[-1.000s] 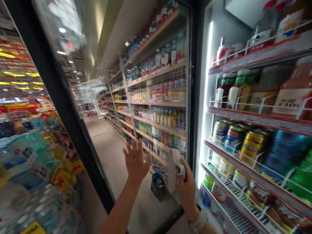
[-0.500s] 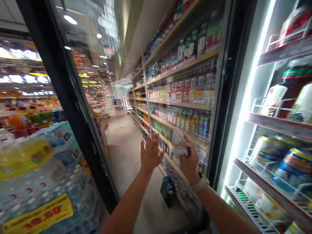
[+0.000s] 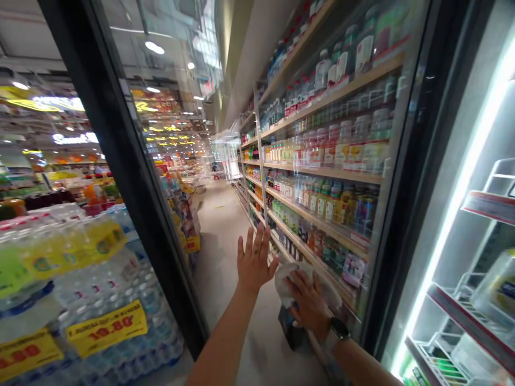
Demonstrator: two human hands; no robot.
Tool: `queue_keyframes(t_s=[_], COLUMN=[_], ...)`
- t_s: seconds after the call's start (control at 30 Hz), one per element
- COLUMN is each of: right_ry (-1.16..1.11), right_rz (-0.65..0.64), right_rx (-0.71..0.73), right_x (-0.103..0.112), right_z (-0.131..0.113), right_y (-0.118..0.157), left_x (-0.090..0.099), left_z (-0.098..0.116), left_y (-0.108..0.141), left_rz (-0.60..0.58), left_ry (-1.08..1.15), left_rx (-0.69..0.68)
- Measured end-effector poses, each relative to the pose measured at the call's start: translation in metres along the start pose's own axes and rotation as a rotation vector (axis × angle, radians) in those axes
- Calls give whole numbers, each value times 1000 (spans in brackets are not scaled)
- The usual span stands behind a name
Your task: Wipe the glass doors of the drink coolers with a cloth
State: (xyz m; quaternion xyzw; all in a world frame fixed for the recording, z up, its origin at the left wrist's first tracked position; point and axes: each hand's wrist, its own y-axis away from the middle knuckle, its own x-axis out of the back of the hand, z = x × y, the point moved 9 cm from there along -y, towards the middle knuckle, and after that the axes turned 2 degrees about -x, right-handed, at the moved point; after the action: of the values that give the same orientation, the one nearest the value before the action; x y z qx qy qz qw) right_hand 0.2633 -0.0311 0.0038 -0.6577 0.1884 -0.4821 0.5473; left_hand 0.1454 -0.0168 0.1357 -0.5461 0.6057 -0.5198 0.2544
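A glass door with a black frame (image 3: 132, 177) stands in front of me. My left hand (image 3: 254, 262) is open, its fingers upright and spread, and the palm faces the glass. To its right, my right hand (image 3: 310, 303) presses a pale cloth (image 3: 330, 292) against the glass. The cloth is spread out under the palm and fingers and shows on both sides of the hand. A dark watch (image 3: 340, 328) is on my right wrist. Part of the cloth is hidden by that hand.
Lit cooler shelves (image 3: 486, 206) with drinks stand close at the right. Shelves of bottles (image 3: 322, 171) show in the glass. Stacked bottle packs (image 3: 92, 284) with yellow price signs (image 3: 108, 328) are at the left. A dark bin-like object (image 3: 290, 329) shows low behind the right hand.
My right hand has moved lower, and the bunched cloth is now spread flatter under it. My left hand stays raised at the glass. The view has turned left.
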Motion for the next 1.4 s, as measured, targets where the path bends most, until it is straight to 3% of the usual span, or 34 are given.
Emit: queue_keyframes(t_s=[0.07,0.27,0.37,0.43,0.63,0.7,0.8,0.97,1.07,1.13,1.23,1.4], right_ry=[-17,123,111,102,73,53,35,6,-6,-8,25,79], right_rz=[-11,198,237,222,225,193,163,229,247,229,186,99], right_rx=[-22,-100,-100,-88,-15,11,19,-113,-126,-97,-8,55], right_x=[6,54,60,51,3,-8,-3,41,48,38,12,-18], right_z=[5,24,25,22,1,-3,-1,21,25,22,12,3], right_y=[-18,-140,-161,-147,-34,-16,-38,-135,-154,-141,-94,-20], left_x=[0,-1,-4,-7,-8,-7,-5,-7,-8,-12,-19,-24], left_z=[1,1,-1,-2,-2,-1,0,-3,-4,-6,-7,-5], left_y=[-1,-2,1,4,7,6,5,9,10,9,12,51], left_rz=[-1,4,-18,-44,-62,-61,-59,-47,-2,-4,-58,-59], left_ry=[-15,-28,-29,-40,-77,-93,-101,-73,-63,-111,-171,-123], left_rx=[1,-17,-12,-5,1,-3,-7,-17,-19,17,70,72])
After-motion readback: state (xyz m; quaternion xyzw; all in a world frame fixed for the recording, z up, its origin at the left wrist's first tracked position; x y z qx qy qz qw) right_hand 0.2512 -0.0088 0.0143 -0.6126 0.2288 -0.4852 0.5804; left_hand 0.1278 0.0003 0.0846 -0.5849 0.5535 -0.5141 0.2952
